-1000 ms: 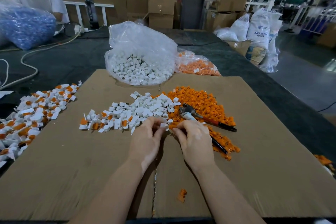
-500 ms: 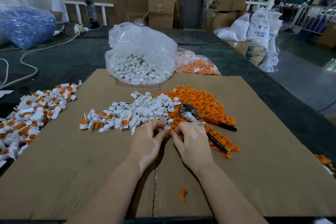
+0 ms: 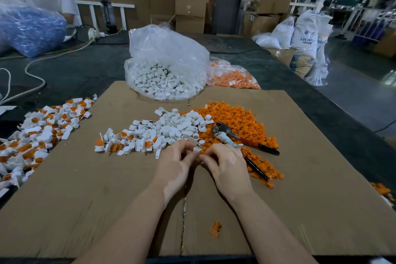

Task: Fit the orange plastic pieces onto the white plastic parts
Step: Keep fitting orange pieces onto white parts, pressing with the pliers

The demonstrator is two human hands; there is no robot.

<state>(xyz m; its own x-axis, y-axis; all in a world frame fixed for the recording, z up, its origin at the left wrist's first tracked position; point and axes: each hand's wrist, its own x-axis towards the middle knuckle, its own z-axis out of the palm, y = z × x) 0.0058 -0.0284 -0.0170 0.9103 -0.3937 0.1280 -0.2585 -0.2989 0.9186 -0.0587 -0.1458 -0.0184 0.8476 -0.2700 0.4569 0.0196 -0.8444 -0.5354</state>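
Your hands barely moved over last second: left hand (image 3: 174,164) and right hand (image 3: 225,165) stay fingertip to fingertip at near edge of piles. Left pinches small white plastic part (image 3: 196,149); right pinches small orange plastic piece (image 3: 201,152) against it. Reads as press-fit under way, not yet seated.

Around you: loose white plastic heap (image 3: 171,129), orange plastic heap (image 3: 240,126), assembled pile (image 3: 36,135) far left. Red-handled metal pliers (image 3: 240,138) lie just beside right hand, crowding your reach into orange. Stray orange bit (image 3: 215,229) on brown cardboard sheet (image 3: 85,199).
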